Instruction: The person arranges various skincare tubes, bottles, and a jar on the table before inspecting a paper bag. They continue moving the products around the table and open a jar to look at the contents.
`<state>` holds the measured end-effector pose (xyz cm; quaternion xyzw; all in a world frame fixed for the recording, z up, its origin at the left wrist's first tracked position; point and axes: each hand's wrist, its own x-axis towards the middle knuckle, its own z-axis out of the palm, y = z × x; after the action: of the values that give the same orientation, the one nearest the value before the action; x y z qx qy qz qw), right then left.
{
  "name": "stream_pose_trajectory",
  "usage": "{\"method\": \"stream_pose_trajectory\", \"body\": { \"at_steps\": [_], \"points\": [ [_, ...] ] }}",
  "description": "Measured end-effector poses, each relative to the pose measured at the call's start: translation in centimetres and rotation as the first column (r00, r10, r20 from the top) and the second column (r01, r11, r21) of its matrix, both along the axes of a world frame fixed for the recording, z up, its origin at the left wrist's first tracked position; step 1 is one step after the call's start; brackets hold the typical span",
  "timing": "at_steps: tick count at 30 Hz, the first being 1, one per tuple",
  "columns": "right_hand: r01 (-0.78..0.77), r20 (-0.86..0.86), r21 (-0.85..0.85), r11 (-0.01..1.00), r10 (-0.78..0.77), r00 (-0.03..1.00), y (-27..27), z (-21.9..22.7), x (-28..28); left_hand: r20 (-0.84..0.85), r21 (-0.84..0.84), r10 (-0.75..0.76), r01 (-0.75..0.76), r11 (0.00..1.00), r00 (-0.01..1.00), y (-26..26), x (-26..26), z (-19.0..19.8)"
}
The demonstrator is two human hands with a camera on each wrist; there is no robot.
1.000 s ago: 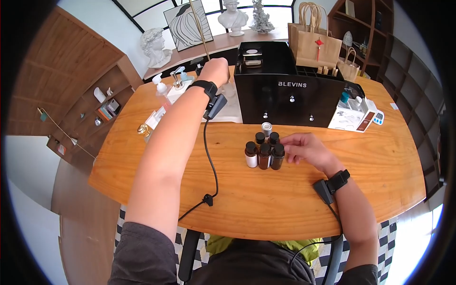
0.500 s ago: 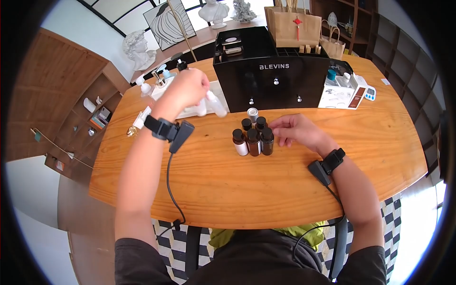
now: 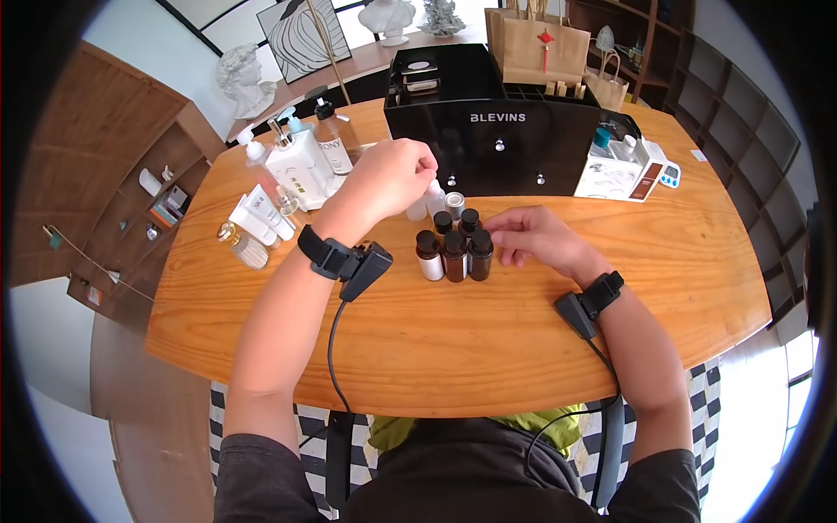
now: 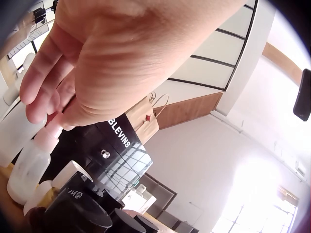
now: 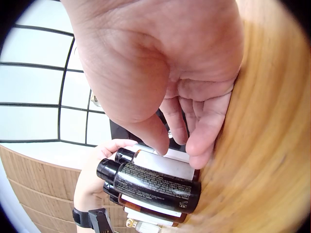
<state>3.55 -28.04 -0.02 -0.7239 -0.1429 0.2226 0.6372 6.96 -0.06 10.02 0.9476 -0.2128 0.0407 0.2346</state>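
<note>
My left hand [image 3: 394, 179] pinches two small translucent bottles by their tops, just behind a tight cluster of dark bottles. In the left wrist view, one is a spray bottle [image 4: 30, 170] with a pale pink collar; the other translucent bottle [image 4: 17, 131] is partly hidden by my fingers. The cluster holds several brown bottles [image 3: 454, 260] with black caps, and a small bottle with a silver-white top [image 3: 455, 205] stands behind them. My right hand [image 3: 542, 237] lies at the cluster's right side, fingers loosely bent, fingertips beside a black-capped bottle with printed text [image 5: 155, 182].
A black BLEVINS drawer box [image 3: 497, 139] stands behind the bottles. To the left are pump bottles [image 3: 296, 166], white tubes [image 3: 261, 213] and a gold-capped bottle [image 3: 244, 247]. A white box [image 3: 610, 174] and small timer [image 3: 670, 175] stand on the right.
My left hand has come from the back left, beside the drawer box, forward and right to the dark bottles, bringing the two translucent bottles. My right hand has stayed beside the cluster.
</note>
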Motion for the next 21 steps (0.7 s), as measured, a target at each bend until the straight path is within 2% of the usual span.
{"method": "stream_pose_trajectory", "body": {
  "at_steps": [3, 5, 21],
  "points": [
    [-0.003, -0.004, 0.003, 1.0, 0.003, 1.0, -0.1, -0.3, 0.1, -0.007, -0.018, 0.019, -0.019, 1.0, 1.0, 0.2, 0.0, -0.2],
    [0.003, -0.008, -0.002, 1.0, -0.003, 1.0, 0.0, 0.0, 0.0, -0.032, -0.135, -0.001, -0.004, 0.991, 0.999, 0.5, 0.3, -0.8],
    [-0.006, -0.012, -0.015, 1.0, 0.006, 1.0, 0.0, -0.3, 0.3, 0.028, -0.174, 0.02, -0.015, 0.985, 0.999, 0.8, 0.6, -3.0]
  ]
}}
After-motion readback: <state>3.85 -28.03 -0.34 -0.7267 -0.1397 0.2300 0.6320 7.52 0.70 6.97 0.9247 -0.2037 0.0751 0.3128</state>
